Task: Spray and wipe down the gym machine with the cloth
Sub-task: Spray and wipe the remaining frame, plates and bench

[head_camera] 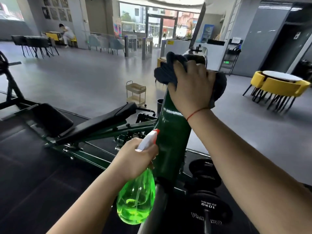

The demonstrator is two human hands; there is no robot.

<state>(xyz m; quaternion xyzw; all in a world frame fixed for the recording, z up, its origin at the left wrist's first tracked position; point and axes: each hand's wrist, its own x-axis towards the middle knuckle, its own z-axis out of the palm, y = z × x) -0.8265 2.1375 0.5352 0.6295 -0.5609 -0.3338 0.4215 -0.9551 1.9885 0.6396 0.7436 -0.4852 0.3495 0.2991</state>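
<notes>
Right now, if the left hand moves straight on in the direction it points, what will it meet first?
Probably the dark green upright of the gym machine. The left hand grips the green spray bottle, whose nozzle already sits close beside that upright, though depth is uncertain.

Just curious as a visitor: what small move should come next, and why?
Probably slide the cloth down the green beam: the right hand grips it at the beam's top end, most of the beam lies below, and the left hand holds the spray bottle beside it.

dark cloth [163, 75] atop green machine arm [170, 132]; btl [136, 200] maybe half-full
</notes>
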